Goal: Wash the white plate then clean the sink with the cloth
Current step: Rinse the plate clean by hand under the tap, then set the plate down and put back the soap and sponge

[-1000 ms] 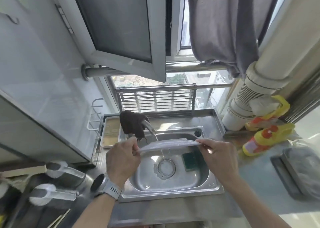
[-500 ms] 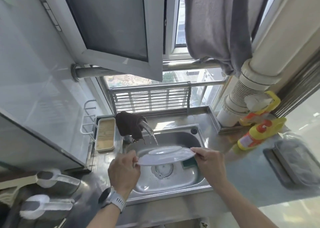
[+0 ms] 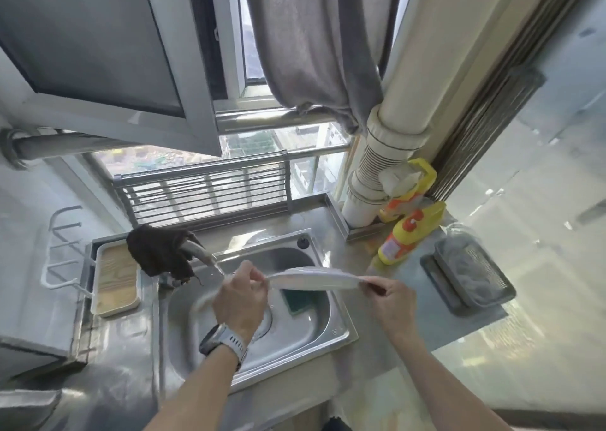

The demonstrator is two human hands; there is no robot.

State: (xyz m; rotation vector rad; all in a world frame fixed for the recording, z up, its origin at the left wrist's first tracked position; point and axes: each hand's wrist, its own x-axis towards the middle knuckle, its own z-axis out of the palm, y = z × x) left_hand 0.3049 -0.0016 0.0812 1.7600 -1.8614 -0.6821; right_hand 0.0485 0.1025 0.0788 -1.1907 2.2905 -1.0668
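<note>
Both hands, left hand (image 3: 241,294) and right hand (image 3: 390,302), pinch opposite rims of the white plate (image 3: 311,278) over the sink (image 3: 337,335), with a green sponge (image 3: 298,301) beneath, the cloth-draped (image 3: 157,253) faucet (image 3: 200,254) beyond the left hand, and yellow bottles (image 3: 408,233) past the right.

Light: bright daylight came through the window (image 3: 249,155).
Glare: washed out the right wall (image 3: 541,155).
Edges: wide-angle bending.
Focus: slightly soft.

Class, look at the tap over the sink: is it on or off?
On. A thin stream of water leaves the tap spout and falls toward the sink, beside the left hand.
</note>
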